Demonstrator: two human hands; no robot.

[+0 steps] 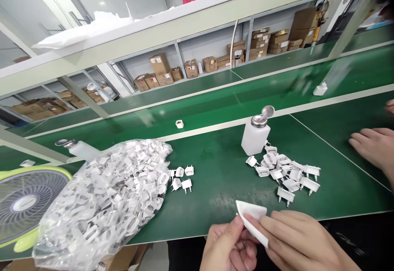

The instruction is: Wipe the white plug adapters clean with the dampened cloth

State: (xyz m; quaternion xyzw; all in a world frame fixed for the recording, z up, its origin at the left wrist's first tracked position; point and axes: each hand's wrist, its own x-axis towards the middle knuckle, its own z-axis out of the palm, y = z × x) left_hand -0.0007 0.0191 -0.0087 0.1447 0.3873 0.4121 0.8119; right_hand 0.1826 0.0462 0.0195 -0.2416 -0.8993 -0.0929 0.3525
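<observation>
At the near edge of the bench, my right hand (295, 238) pinches a folded white cloth (253, 211) between thumb and fingers. My left hand (226, 244) is closed just left of it, thumb and forefinger pressed together at the cloth's edge. A tiny white bit shows at that fingertip; the rest is hidden behind fingers and cloth. Beyond my right hand lies a loose pile of white two-pin plug parts (285, 195). A smaller group of such plug parts (186, 185) lies left of centre, beside a clear plastic bag (46, 244) filled with many more.
Behind the right pile stands a white dispenser bottle (255, 137), its metal lid raised. Another bottle (83, 150) leans behind the bag. A green-rimmed fan (24, 203) is at far left. Another person's hand (374, 146) rests at right. One white part (179, 124) sits on the green belt.
</observation>
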